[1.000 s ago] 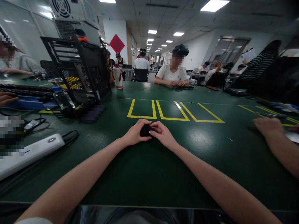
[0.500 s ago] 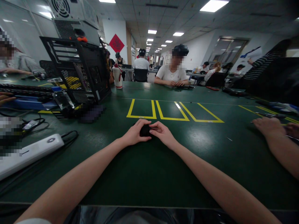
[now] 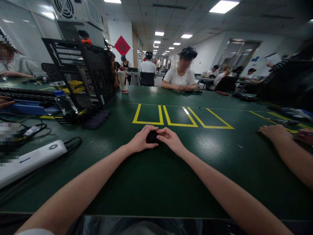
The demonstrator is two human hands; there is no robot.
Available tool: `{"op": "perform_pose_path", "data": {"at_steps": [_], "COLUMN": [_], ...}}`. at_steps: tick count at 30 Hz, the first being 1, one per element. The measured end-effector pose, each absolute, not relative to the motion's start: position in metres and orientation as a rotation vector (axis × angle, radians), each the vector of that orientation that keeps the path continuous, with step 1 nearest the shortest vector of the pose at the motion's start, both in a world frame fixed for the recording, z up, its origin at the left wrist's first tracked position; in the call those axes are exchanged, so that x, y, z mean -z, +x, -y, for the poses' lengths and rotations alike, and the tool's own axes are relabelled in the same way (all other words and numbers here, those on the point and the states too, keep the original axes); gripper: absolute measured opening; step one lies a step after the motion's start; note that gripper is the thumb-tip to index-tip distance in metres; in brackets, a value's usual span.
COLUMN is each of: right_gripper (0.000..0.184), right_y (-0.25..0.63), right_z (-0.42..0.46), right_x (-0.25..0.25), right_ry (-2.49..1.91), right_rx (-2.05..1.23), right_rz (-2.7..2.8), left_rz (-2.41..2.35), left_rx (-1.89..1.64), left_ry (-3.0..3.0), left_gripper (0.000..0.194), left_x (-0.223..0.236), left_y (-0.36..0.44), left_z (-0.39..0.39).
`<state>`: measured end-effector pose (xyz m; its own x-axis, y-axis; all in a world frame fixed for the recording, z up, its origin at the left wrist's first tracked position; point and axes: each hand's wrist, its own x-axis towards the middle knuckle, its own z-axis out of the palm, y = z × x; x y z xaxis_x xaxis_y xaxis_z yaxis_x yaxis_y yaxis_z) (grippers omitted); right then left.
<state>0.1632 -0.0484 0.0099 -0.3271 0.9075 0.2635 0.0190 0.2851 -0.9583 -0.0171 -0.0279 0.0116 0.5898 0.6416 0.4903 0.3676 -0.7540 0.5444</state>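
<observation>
A small black object (image 3: 151, 137), too dark to tell its kind, is between my two hands just above or on the green table (image 3: 156, 182). My left hand (image 3: 142, 139) curls around its left side, with the thumb below and the fingers over the top. From the right, my right hand (image 3: 170, 139) pinches with thumb and fingertips at the object's right edge. Whatever lies between those right fingertips is too small to make out. Yellow tape outlines (image 3: 181, 124) are on the table just beyond my hands.
At the left stand a black computer case (image 3: 95, 78), a water bottle (image 3: 66, 102) and a white power strip (image 3: 36, 160) with cables. A paper cup (image 3: 123, 81) is farther back. A co-worker's hand (image 3: 276, 133) rests at the right; another person (image 3: 181, 76) sits opposite.
My hands and the black object stay practically in place. The co-worker's hand on the right has shifted slightly left, and the person in striped sleeves at the far right has moved.
</observation>
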Motion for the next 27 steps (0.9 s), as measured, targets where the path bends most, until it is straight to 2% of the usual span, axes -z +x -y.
{"op": "perform_pose_path", "data": {"at_steps": [8, 21, 27], "right_gripper": [0.03, 0.019, 0.031], "right_y": [0.1647, 0.1616, 0.1646], "right_z": [0.0495, 0.0476, 0.0492], "right_x": [-0.0151, -0.0092, -0.014], "right_ry": [-0.95, -0.876, -0.976], "right_rx": [-1.143, -1.172, -1.115], "right_rz": [1.674, 1.656, 1.697], "left_rz": [-0.816, -0.82, -0.822], "left_rx": [-0.969, -0.989, -0.977], "left_ry": [2.431, 2.455, 2.439], "left_gripper": [0.058, 0.059, 0.058], "left_x": [-0.0109, -0.0096, -0.0111], "left_y": [-0.0169, -0.016, -0.0163], "left_z": [0.0275, 0.0268, 0.0274]}}
